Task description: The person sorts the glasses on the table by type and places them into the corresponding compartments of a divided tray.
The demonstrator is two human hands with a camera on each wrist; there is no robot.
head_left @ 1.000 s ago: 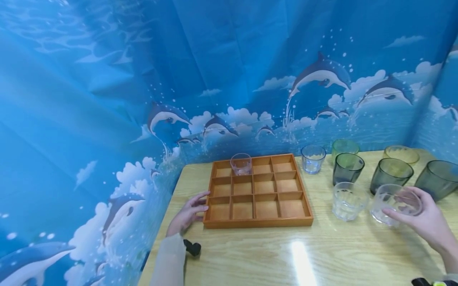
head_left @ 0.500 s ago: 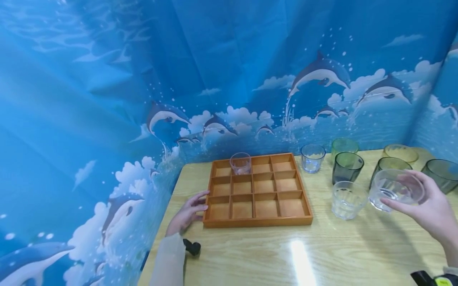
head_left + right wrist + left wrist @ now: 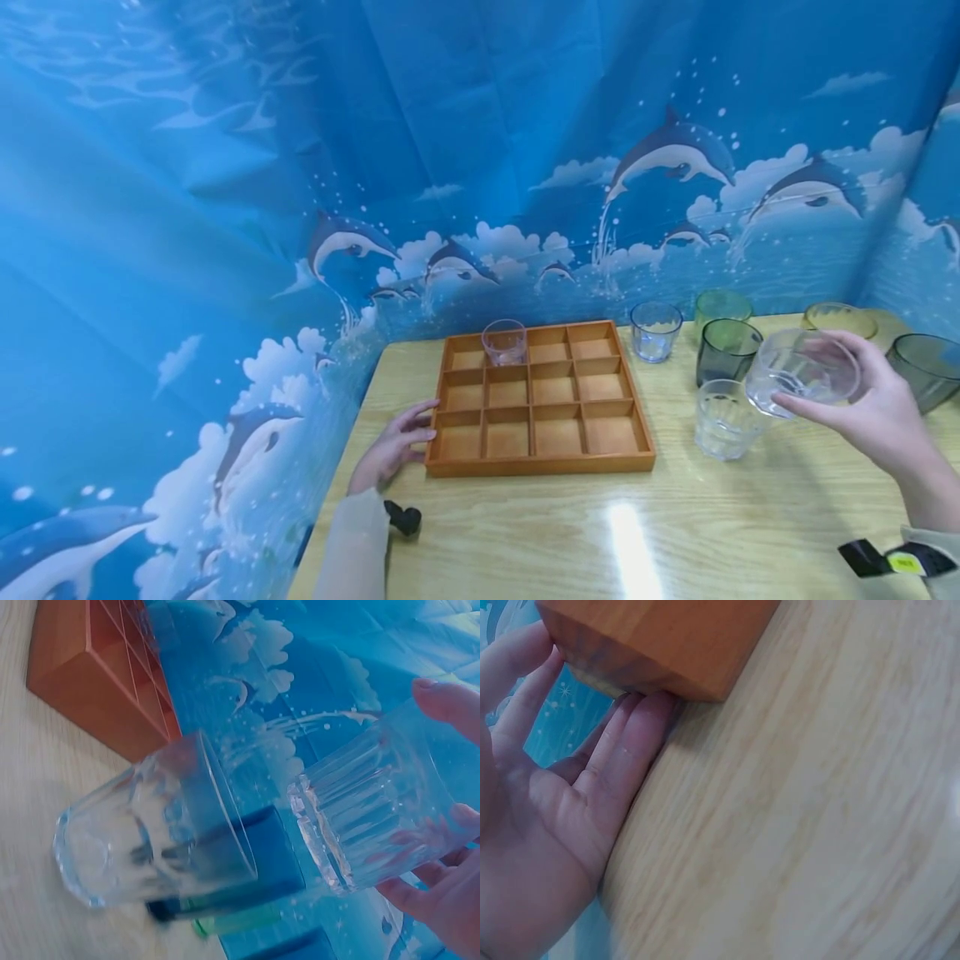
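My right hand (image 3: 870, 408) grips a clear glass tumbler (image 3: 798, 371) by its sides, raised above the table. In the right wrist view the held tumbler (image 3: 367, 802) shows a ribbed wall and thick base. A second clear tumbler (image 3: 723, 425) stands on the table just left of it. My left hand (image 3: 393, 446) touches the left side of a brown wooden tray (image 3: 540, 468) divided into several compartments. The left wrist view shows its fingertips (image 3: 652, 712) against the tray's corner (image 3: 660, 645), fingers fairly straight. A clear tumbler (image 3: 504, 342) sits in a back-row compartment, second from the left.
Behind the hand stand a bluish clear glass (image 3: 656, 333), a green glass (image 3: 722, 307), a dark green glass (image 3: 727, 354), an amber glass (image 3: 840, 320) and a dark grey glass (image 3: 926, 371). A dolphin-print curtain (image 3: 480, 167) hangs along the table's back and left edges.
My right hand has lifted the clear tumbler off the table and carried it left and back, towards the other clear tumbler. The left hand and tray have stayed in place.
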